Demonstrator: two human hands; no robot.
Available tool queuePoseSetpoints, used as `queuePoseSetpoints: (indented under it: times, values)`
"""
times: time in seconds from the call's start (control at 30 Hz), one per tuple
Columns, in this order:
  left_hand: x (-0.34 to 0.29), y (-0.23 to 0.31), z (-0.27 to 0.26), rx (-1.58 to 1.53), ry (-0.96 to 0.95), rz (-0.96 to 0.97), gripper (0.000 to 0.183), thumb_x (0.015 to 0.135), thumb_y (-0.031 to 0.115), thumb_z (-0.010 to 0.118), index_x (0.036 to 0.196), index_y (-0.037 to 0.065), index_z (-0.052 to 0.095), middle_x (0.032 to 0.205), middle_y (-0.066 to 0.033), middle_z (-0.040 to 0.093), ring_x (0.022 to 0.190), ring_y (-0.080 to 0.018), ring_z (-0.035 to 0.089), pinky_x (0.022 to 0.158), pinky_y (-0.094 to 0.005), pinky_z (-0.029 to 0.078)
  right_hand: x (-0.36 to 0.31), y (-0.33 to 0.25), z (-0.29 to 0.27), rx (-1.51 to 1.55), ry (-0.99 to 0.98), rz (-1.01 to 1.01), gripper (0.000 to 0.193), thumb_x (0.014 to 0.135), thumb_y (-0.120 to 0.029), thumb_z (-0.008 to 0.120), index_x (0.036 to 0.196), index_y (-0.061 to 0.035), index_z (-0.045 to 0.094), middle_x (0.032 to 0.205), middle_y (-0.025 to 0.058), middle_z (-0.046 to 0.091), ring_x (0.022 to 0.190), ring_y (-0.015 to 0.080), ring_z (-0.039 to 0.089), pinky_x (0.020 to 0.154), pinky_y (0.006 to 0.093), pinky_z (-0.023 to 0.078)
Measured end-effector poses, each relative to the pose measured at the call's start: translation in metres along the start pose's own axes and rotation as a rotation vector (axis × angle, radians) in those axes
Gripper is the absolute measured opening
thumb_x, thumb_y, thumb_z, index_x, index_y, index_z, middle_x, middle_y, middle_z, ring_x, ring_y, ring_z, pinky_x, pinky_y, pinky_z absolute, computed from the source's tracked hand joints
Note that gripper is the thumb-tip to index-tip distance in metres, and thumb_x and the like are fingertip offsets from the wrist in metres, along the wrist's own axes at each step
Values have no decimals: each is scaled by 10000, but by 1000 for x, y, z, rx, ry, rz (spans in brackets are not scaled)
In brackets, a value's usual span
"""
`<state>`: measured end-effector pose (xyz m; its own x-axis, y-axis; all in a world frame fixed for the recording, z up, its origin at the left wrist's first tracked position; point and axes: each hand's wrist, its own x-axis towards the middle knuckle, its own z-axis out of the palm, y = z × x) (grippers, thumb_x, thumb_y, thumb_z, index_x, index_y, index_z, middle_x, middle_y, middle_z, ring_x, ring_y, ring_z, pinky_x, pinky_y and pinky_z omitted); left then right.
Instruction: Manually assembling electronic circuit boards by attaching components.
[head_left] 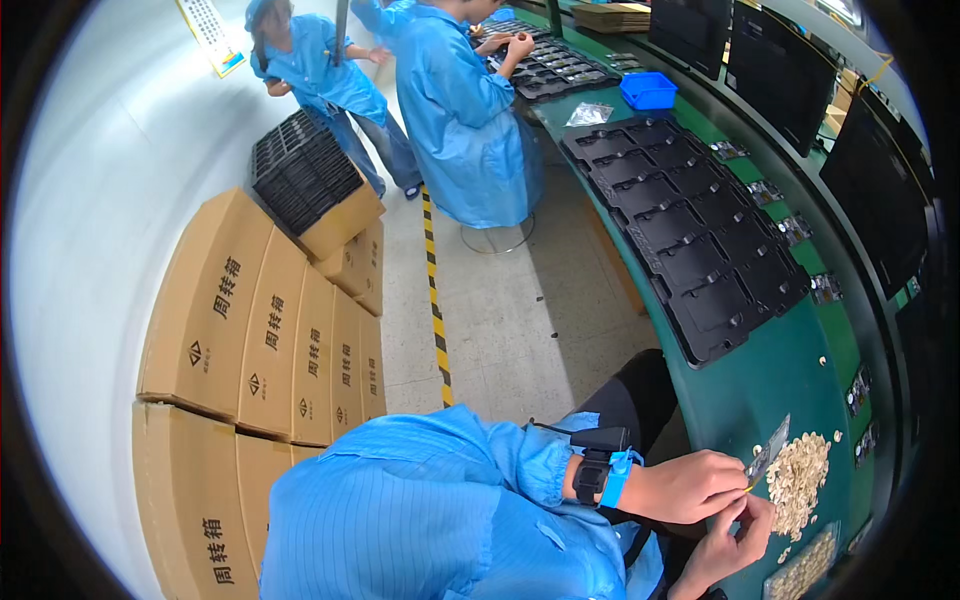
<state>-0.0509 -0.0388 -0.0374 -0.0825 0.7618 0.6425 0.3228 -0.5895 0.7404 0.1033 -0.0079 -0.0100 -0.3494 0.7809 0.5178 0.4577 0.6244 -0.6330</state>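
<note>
Small clear bag point(771, 448) in hand: narrow, flat, see-through, greyish with glossy highlights, a bit of yellow at its lower end. It's tilted, top end toward the monitors, right at the near-left edge of a loose pile of beige pieces point(798, 482) on the green bench point(735, 405). Contents, if any, too small to tell.

Left hand point(697, 487), dark watch point(591, 474) and blue band point(617, 478) on wrist: fingers curled, tips clamped on bag's lower end. Right hand point(737, 543) just below: thumb and index drawn close together near the same end; can't tell if they grip it.

Pile: small, pale, flattish bits, heaped and overlapping, a few strays around the edge. Below it, a filled clear bag point(803, 567), lying flat, packed with similar beige pieces, partly cut off by the dark rim.

Farther up the bench: black compartment tray point(690, 240), blue bin point(648, 91).
</note>
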Motion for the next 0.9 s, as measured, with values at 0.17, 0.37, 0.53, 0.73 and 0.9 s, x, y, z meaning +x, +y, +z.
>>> queuePoseSetpoints:
  times: [0.17, 0.37, 0.53, 0.73, 0.9]
  values:
    - [0, 1, -3, -78, 15, -42, 104, 995, 36, 608, 992, -67, 611, 844, -190, 576, 767, -371, 577, 674, -449, 478, 2, 4, 1, 89, -13, -3, 55, 983, -13, 631, 944, 18, 608, 865, 52, 561, 747, 129, 524, 627, 276, 418]
    - [-1, 13, -3, -154, 28, -137, 106, 988, 45, 632, 985, -59, 650, 902, -192, 636, 780, -374, 629, 689, -431, 507, -6, 8, -5, 287, -26, 147, 34, 990, 21, 605, 958, 30, 598, 893, 35, 567, 760, 97, 525, 650, 236, 425]
    - [2, 13, -1, -120, -82, -120, 106, 974, 42, 658, 1002, -60, 666, 902, -173, 661, 784, -354, 655, 674, -394, 519, -16, 10, -12, 244, 18, 218, 90, 846, 53, 681, 928, 23, 656, 794, 97, 601, 665, 181, 568, 592, 294, 452]
    - [10, 19, -11, -42, -52, -213, 91, 966, -8, 655, 981, -65, 725, 859, -164, 718, 738, -216, 700, 662, -327, 541, -1, -1, -12, 369, -54, 231, 42, 886, 24, 708, 900, 34, 670, 810, 62, 627, 682, 100, 586, 609, 248, 479]
    - [14, 14, -5, -144, -87, -300, 89, 961, 2, 671, 973, -77, 710, 869, -166, 718, 721, -227, 679, 648, -319, 518, -2, -4, -14, 559, 20, 357, 66, 876, 56, 718, 931, 46, 682, 818, 44, 648, 659, 61, 590, 572, 229, 458]
